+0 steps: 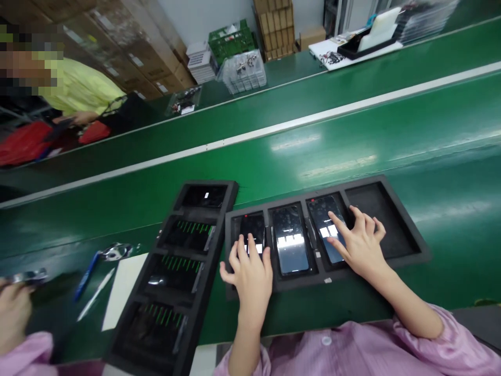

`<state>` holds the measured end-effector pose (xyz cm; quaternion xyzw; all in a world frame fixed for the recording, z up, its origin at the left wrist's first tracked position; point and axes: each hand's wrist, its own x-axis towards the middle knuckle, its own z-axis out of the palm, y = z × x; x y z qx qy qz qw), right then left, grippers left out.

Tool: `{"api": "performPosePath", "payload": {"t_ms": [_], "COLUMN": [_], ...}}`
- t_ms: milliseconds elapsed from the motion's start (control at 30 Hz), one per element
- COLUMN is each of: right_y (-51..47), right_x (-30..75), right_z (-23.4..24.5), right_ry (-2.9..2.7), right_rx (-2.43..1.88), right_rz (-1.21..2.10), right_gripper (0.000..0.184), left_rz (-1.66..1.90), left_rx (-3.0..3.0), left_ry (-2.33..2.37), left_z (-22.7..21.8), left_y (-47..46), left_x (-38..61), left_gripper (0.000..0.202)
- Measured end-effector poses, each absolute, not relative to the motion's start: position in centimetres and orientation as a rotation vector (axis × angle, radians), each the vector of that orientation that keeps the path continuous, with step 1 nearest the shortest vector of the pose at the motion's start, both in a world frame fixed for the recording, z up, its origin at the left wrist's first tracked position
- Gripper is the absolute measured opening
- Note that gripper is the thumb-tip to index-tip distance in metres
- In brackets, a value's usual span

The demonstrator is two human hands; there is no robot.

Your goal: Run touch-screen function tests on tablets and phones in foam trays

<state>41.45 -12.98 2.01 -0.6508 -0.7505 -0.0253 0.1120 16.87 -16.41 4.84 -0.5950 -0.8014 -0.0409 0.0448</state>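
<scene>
A dark foam tray (403, 219) with several compartments lies in front of me, three of them holding phones with lit screens. Over the leftmost phone (252, 225) is my left hand (250, 274), fingers spread, fingertips at its lower screen; it grips nothing. The middle phone (290, 240) lies between my hands, showing white boxes on its screen. My right hand (362, 243) is open above the third phone (326, 222), with index finger and thumb at the screen. Whether the fingertips press the glass I cannot tell. The tray's rightmost compartment holds no phone.
Left of it, a second foam tray (217, 250) holds several dark-screened phones, most with green marks. A blue pen (86, 277), a white pen (96, 294) and paper (124, 290) lie beyond. Another person's hand (15, 310) is at far left; a person in yellow (84, 86) works across the bench.
</scene>
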Motion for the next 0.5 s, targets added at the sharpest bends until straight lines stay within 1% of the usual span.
{"api": "performPosePath", "payload": {"t_ms": [167, 500], "right_y": [-12.9, -12.9], "right_x": [41.6, 41.7], "right_z": [1.9, 1.8], "right_ry": [-2.203, -2.202], "right_rx": [-1.907, -1.895], "right_rz": [-0.084, -0.118], "right_gripper": [0.043, 0.041], "left_rz": [-0.134, -0.015], "left_rx": [-1.841, -1.785], "left_ry": [-2.478, -2.452], "left_z": [5.7, 7.1], "left_y": [-14.5, -12.9], "left_x": [15.7, 16.0], "left_gripper": [0.037, 0.032]}}
